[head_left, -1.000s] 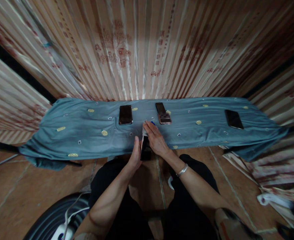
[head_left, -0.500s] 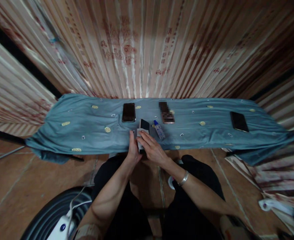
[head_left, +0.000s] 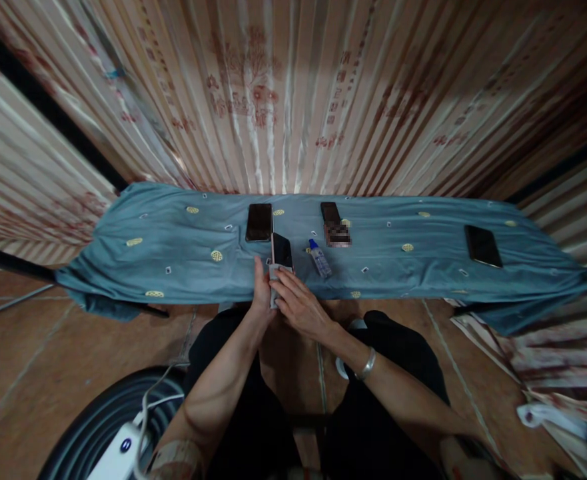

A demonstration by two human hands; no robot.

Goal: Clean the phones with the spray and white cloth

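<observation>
My left hand (head_left: 262, 291) holds a smartphone (head_left: 282, 251) by its side near the table's front edge, thumb sticking up and the other fingers mostly hidden behind the phone. The phone's dark screen shows at its upper half. Over the lower half lies a pale grey cloth (head_left: 274, 295). My right hand (head_left: 304, 309) presses the cloth against the phone with its fingers laid together. Just right of the phone, a clear bottle with a blue cap (head_left: 320, 259) lies on the table. Beyond my left hand rests another dark phone (head_left: 259, 222).
A teal patterned cloth covers the narrow table (head_left: 198, 233). A dark, partly pixelated object (head_left: 331, 214) lies behind the bottle, and a black phone (head_left: 483, 246) at the right. Curtains (head_left: 293, 100) hang behind. A white power strip (head_left: 116, 453) sits at lower left.
The phone has turned a little in my left hand, so its side edge shows more. My right hand and the cloth have slid lower, uncovering more screen.
</observation>
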